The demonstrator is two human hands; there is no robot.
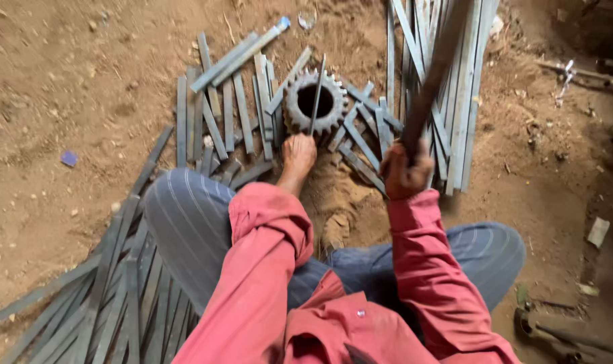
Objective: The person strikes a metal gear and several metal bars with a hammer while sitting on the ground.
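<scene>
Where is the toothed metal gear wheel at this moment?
In the head view, the grey toothed metal gear wheel lies on the sandy ground at upper centre, just beyond the left hand, ringed by flat grey metal strips.

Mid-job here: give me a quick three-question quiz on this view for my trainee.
1. True or false: the left hand holds a thin strip standing over the gear.
2. What does the right hand grip? A) a loose gear B) a dark raised handle C) nothing
3. Fill in: the gear lies on the ____ ground.

Key: 1 true; 2 B; 3 sandy
</scene>
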